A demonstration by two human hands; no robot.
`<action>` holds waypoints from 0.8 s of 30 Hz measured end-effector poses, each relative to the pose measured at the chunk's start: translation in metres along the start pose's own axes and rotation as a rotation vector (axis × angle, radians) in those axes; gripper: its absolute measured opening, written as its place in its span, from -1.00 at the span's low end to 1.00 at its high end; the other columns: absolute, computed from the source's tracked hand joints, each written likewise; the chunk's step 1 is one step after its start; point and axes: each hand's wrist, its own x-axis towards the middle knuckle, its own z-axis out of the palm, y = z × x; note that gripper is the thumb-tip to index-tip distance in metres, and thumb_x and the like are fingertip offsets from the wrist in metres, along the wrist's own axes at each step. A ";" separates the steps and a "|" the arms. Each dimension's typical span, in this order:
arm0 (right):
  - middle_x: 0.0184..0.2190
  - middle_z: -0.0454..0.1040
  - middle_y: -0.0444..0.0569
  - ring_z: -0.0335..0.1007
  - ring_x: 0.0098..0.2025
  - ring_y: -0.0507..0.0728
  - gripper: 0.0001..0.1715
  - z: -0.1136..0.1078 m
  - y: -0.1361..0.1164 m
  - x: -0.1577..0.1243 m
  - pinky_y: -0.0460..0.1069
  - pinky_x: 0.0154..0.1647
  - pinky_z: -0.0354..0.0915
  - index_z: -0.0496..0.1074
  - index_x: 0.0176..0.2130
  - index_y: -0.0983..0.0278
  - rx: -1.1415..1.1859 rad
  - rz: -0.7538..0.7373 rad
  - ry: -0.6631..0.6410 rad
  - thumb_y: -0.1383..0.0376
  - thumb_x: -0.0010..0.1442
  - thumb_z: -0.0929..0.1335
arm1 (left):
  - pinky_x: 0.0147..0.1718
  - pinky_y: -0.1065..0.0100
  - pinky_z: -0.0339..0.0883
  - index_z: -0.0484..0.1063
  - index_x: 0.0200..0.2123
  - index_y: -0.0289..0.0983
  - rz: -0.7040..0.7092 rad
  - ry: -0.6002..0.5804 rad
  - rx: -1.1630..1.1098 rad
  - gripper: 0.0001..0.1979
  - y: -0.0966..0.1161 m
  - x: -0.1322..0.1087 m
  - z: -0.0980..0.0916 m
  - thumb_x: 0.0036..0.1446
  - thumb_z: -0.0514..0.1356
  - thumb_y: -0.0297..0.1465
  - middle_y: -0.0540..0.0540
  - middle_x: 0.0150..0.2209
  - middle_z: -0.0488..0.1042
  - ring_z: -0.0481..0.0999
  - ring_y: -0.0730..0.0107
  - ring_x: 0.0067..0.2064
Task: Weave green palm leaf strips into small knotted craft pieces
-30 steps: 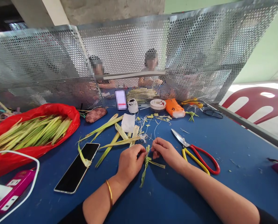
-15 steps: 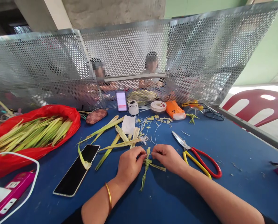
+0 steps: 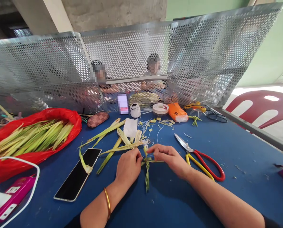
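A small knotted corn husk figure (image 3: 147, 169), with strips sticking out to several sides, is between my hands over the blue table. My left hand (image 3: 129, 164), with a gold bangle at its wrist, is closed in a pinch at the figure's left side. My right hand (image 3: 169, 158) is at its upper right, the index finger reaching toward the top strip and the other fingers curled. What those fingers hold, if anything, is hidden. Loose corn husks (image 3: 113, 153) lie beyond my left hand. Red-and-yellow-handled scissors (image 3: 200, 158) lie open right of my right hand.
A red bag (image 3: 77, 122) of husks and a magenta power strip (image 3: 14, 198) are at left. A phone (image 3: 72, 180) lies nearby. Thread spool (image 3: 135, 110), tape roll (image 3: 160, 108), orange packet (image 3: 177, 112) and glue gun (image 3: 195, 106) line the perforated metal screen (image 3: 132, 41). People sit behind it.
The husk figure has turned, so its long tail now points straight toward me. My left hand has shifted slightly left, and my right index finger has stretched over toward the top strip.
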 end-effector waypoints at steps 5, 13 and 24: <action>-0.42 0.51 -0.05 0.39 -0.35 0.07 -0.75 0.006 0.011 0.002 -0.03 -0.28 0.25 0.40 -0.47 0.28 0.349 0.116 -0.038 0.19 0.17 0.30 | -0.40 0.39 0.10 0.35 -0.50 -0.22 -0.042 -0.011 -0.133 -0.86 -0.002 0.001 0.004 0.06 0.12 -0.53 0.03 -0.45 0.45 0.40 0.39 -0.38; -0.56 0.39 -0.15 0.34 -0.47 0.04 -0.76 0.008 0.019 0.006 -0.04 -0.36 0.23 0.31 -0.53 0.25 0.264 0.160 0.016 0.18 0.10 0.31 | -0.38 0.39 0.24 0.35 -0.41 -0.24 -0.027 -0.174 -0.776 -0.85 -0.001 0.006 0.007 0.14 0.13 -0.29 -0.03 -0.36 0.51 0.39 0.40 -0.40; -0.58 0.37 -0.14 0.27 -0.46 0.05 -0.74 0.011 0.018 0.007 -0.04 -0.35 0.20 0.27 -0.58 0.23 0.025 0.076 -0.040 0.25 0.12 0.28 | -0.34 0.34 0.08 0.25 -0.41 -0.18 0.133 -0.176 -0.289 -0.85 0.000 0.005 0.007 0.24 0.01 -0.37 0.03 -0.44 0.46 0.36 0.31 -0.37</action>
